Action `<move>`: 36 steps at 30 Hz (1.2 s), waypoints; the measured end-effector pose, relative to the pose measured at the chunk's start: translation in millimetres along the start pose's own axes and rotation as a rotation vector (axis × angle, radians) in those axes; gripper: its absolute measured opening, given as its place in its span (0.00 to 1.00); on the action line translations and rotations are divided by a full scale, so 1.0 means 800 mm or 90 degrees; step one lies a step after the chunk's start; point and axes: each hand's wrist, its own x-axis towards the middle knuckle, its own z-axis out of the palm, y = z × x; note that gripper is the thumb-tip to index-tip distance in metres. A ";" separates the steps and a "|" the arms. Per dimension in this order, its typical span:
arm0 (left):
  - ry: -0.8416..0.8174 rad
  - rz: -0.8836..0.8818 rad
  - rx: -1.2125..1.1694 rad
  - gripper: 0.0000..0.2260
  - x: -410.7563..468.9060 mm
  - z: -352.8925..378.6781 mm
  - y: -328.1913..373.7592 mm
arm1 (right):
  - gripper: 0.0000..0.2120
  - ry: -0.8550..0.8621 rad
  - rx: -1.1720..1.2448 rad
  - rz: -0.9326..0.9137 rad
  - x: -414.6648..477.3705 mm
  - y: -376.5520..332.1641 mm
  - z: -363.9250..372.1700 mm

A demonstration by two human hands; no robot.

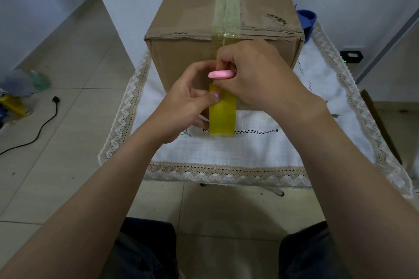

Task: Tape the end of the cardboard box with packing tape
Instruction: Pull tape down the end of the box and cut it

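A long cardboard box (pixel 181 58) lies on a white lace-edged tablecloth (pixel 226 149), its near end facing me. Clear tape (pixel 226 13) runs along the top seam and over the near edge. A yellowish roll of packing tape (pixel 223 115) hangs against the box's near face. My left hand (pixel 188 106) grips the roll, thumb pressed on its upper part. My right hand (pixel 256 74) is closed around a small pink cutter (pixel 221 74), held just above the roll against the tape. Whether a blade is out is hidden.
A blue object (pixel 306 20) sits behind the box at the right. A black power cord (pixel 45 124) lies on the tiled floor at left, near some bottles and clutter (pixel 22 88). A small black device (pixel 351 56) stands on the floor at right. My knees show below the table edge.
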 end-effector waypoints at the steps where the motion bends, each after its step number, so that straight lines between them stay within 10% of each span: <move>1: 0.000 -0.001 0.001 0.20 0.000 0.000 0.000 | 0.08 -0.001 -0.003 -0.003 0.000 0.001 -0.001; 26: 0.023 -0.036 0.071 0.27 -0.002 0.014 0.001 | 0.11 -0.027 0.002 0.054 -0.024 0.043 -0.028; 36: 0.058 -0.053 0.062 0.25 0.002 0.022 0.005 | 0.09 -0.321 0.049 0.209 -0.050 0.077 -0.028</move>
